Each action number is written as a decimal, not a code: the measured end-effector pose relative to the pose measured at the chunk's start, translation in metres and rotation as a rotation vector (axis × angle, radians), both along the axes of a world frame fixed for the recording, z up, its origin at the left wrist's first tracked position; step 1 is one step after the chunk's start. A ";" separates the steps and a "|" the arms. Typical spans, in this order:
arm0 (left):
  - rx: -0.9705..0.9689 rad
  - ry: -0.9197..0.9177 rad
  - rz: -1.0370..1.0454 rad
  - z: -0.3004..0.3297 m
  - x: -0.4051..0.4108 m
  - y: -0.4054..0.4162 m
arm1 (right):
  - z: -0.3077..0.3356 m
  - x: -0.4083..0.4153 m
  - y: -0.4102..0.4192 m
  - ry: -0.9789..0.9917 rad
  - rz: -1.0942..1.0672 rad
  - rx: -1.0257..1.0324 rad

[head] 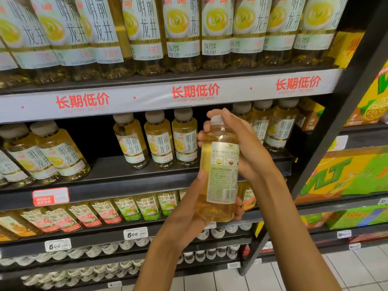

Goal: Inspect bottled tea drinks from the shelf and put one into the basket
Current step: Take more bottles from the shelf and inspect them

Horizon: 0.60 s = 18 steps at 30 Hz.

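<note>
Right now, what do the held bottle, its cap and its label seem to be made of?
Bottle: clear glossy plastic, probably; the tea shows through it. Cap: matte pale grey, likely plastic. Label: printed wrap, paper or film, hard to tell.

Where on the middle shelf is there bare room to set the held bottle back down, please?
The bare shelf board between the two leaning bottles at left and the three upright bottles is free. Behind the held bottle, gripped by the left hand and right hand, may be a gap. The top shelf is packed.
</note>
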State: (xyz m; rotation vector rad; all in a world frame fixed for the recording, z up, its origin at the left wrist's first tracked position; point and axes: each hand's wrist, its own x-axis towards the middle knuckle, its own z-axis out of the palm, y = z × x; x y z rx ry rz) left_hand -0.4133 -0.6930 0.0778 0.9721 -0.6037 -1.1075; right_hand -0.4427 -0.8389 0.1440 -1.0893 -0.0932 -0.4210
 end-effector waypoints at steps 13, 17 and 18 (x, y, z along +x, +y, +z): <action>0.139 -0.158 0.263 0.003 -0.001 -0.006 | 0.007 -0.004 -0.002 0.140 -0.176 -0.211; 0.060 -0.056 0.115 0.001 0.001 -0.006 | 0.005 -0.005 -0.004 0.074 -0.050 -0.042; 0.024 -0.024 0.065 0.001 0.001 -0.007 | 0.004 -0.005 -0.003 0.058 -0.036 -0.027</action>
